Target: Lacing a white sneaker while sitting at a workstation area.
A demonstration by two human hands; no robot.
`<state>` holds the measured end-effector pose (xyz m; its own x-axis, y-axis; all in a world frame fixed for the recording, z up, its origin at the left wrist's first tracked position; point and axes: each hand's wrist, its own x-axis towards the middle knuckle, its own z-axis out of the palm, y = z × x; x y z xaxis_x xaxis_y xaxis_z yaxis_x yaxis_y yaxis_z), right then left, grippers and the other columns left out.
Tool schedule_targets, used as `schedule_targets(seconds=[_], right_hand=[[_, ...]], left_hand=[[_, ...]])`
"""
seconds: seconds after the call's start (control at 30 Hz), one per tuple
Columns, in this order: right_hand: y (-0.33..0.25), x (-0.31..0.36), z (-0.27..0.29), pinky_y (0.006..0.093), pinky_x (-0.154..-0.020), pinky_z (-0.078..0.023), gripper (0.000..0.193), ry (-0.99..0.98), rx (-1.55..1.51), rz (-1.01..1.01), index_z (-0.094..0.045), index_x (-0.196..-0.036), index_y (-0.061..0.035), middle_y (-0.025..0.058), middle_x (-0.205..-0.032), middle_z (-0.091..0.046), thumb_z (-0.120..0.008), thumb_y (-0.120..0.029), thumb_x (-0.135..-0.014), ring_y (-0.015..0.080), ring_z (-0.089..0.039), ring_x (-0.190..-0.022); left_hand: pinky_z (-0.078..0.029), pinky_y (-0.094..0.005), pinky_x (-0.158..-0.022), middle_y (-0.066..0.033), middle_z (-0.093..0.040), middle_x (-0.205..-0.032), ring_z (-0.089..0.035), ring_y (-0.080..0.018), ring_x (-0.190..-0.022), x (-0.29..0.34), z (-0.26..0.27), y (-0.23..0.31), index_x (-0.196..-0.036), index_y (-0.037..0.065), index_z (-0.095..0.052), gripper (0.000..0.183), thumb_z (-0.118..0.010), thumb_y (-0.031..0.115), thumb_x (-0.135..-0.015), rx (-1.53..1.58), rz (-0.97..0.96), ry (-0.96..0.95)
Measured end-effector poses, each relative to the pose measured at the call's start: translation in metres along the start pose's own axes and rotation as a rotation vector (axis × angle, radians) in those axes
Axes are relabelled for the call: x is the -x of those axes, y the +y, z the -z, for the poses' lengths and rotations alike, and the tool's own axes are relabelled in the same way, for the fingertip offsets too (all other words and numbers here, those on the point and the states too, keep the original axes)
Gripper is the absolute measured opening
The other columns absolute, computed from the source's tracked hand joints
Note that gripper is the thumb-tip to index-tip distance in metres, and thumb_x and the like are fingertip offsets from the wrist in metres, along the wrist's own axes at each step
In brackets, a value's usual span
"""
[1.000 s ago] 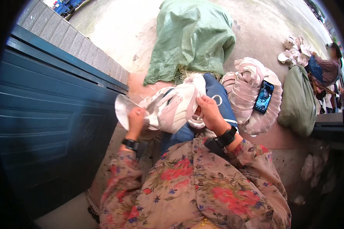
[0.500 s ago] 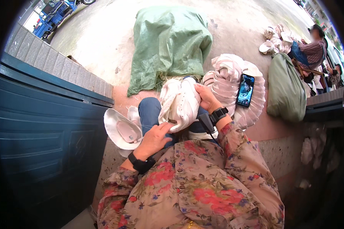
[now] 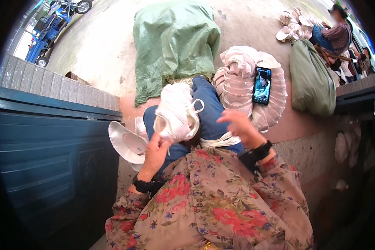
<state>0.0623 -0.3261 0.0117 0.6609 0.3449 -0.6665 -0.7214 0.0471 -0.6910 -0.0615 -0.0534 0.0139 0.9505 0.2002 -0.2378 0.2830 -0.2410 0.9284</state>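
A white shoe upper (image 3: 173, 112) rests over my left thigh, toe and heel folded together, with a loop of white lace (image 3: 199, 106) standing out at its right side. My left hand (image 3: 155, 152) pinches its near edge between thumb and fingers. Off to the right, apart from the upper, my right hand (image 3: 241, 128) hangs above my right thigh, fingers bent and smeared by motion; whether it holds a lace end is unclear. Just beneath it, a bundle of white shoelaces (image 3: 221, 141) lies across that thigh.
Beyond my knees stands a green woven sack (image 3: 175, 41). Stacked pale shoe uppers (image 3: 237, 85) carry a lit phone (image 3: 262, 86) at right. More white uppers (image 3: 127, 143) lie by my left leg, beside a blue door (image 3: 54, 154). A person (image 3: 337, 35) sits behind a full olive sack (image 3: 312, 79).
My right hand has let go of the upper and moved right and nearer, over the laces. The upper has shifted left with my left hand still on it.
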Motion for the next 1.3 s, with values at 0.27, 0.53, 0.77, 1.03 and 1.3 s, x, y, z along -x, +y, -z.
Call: schedule_targets(seconds=[0.27,0.53,0.77,1.03,1.3], right_hand=[[0.092,-0.065,-0.067,0.0375,-0.078,-0.045,0.026,-0.104,-0.297,-0.464,-0.048,-0.107,-0.0026,0.012,-0.105,-0.051,-0.044,-0.02,-0.088,0.0241,-0.052,-0.09],[0.098,-0.068,-0.075,0.0317,-0.071,-0.041,0.032,0.04,-0.33,-0.435,-0.048,-0.11,-0.0066,0.0088,-0.103,-0.054,-0.032,-0.029,-0.094,0.0201,-0.051,-0.087],[0.101,-0.065,-0.056,0.0324,-0.067,-0.044,0.033,-0.144,-0.353,-0.35,-0.052,-0.103,-0.0075,0.0059,-0.097,-0.056,-0.038,-0.035,-0.092,0.0182,-0.055,-0.084],[0.036,-0.04,-0.067,0.0325,-0.054,-0.051,0.027,0.141,1.278,0.776,-0.055,-0.09,0.0008,0.0156,-0.08,-0.061,-0.061,-0.021,-0.076,0.0285,-0.063,-0.066],[0.059,-0.069,-0.07,0.0382,-0.058,-0.049,0.019,0.117,1.444,0.685,-0.052,-0.089,-0.0023,0.015,-0.079,-0.061,-0.058,-0.014,-0.075,0.0305,-0.062,-0.07]], left_hand=[[-0.04,-0.0205,-0.063,-0.0006,-0.054,-0.081,-0.046,-0.0063,-0.07,0.008,-0.001,0.012,-0.113,-0.002,-0.046,0.034,-0.058,0.01,-0.084,-0.115,0.017,0.006],[-0.043,-0.0332,-0.069,-0.0092,-0.06,-0.088,-0.056,-0.0246,-0.076,0.003,-0.005,-0.005,-0.109,0.004,-0.051,0.034,-0.06,0.009,-0.077,-0.573,-0.286,-0.154],[-0.044,-0.0389,-0.061,-0.0092,-0.055,-0.084,-0.054,-0.0302,-0.07,-0.014,-0.049,-0.009,-0.109,0.013,-0.052,0.036,-0.061,0.016,-0.075,-1.006,-0.306,-0.121],[-0.045,-0.0327,-0.046,-0.0075,-0.05,-0.076,-0.056,-0.0242,-0.055,-0.027,-0.049,-0.023,-0.114,0.015,-0.048,0.043,-0.063,0.022,-0.074,-1.079,-0.498,-0.258],[-0.045,-0.0337,-0.043,-0.0088,-0.051,-0.081,-0.058,-0.0235,-0.054,-0.04,-0.062,-0.047,-0.125,0.016,-0.04,0.054,-0.06,0.021,-0.075,-1.152,-0.541,-0.343]])
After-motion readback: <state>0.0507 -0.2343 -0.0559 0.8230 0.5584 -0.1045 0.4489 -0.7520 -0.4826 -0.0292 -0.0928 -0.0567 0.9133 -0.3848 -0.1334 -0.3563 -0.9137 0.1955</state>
